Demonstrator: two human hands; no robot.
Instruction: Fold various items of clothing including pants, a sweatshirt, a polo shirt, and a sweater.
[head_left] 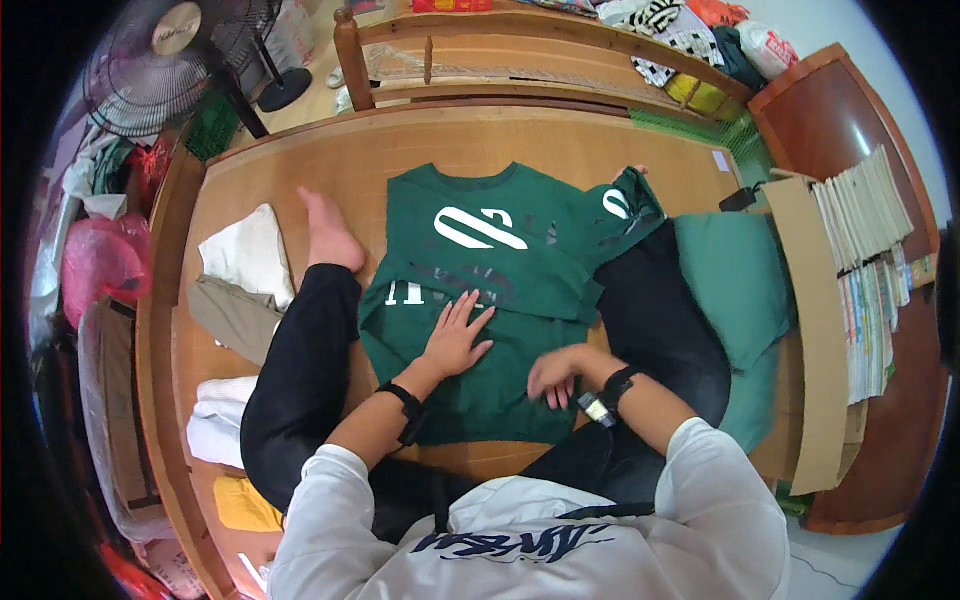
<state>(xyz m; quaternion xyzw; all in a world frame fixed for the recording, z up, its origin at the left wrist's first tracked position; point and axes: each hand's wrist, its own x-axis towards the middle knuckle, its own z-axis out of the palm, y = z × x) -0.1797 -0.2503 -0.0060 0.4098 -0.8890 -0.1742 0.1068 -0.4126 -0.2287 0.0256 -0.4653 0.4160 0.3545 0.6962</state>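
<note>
A dark green long-sleeved top [470,210] with white lettering lies spread on the brown wooden bed board [300,150] between my legs. One sleeve is folded across its middle; the other part reaches right, over my dark trouser leg. Flat on the folded sleeve rests my left hand [458,340], fingers spread. My right hand [558,376] hovers at or just above the lower right of the top, slightly blurred, its fingers loosely bent and apart with nothing visible in them. Whether it touches the cloth is hard to see.
Folded white [248,250], khaki [228,312] and yellow [247,503] cloths lie along the left side. A green pillow [735,285] sits right of my leg, beside a cardboard strip [810,330] and stacked books [865,215]. A fan [170,60] stands far left.
</note>
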